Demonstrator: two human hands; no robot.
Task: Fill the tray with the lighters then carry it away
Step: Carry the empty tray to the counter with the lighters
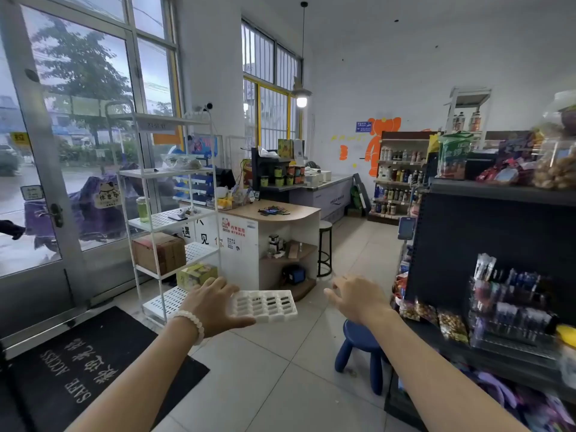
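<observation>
Holding the white tray (265,305) by its left end in my left hand (215,307), long axis running rightward toward my empty, loosely curled right hand (358,299), I judge the lighters (274,210) lie ahead near the surface's front edge.
</observation>
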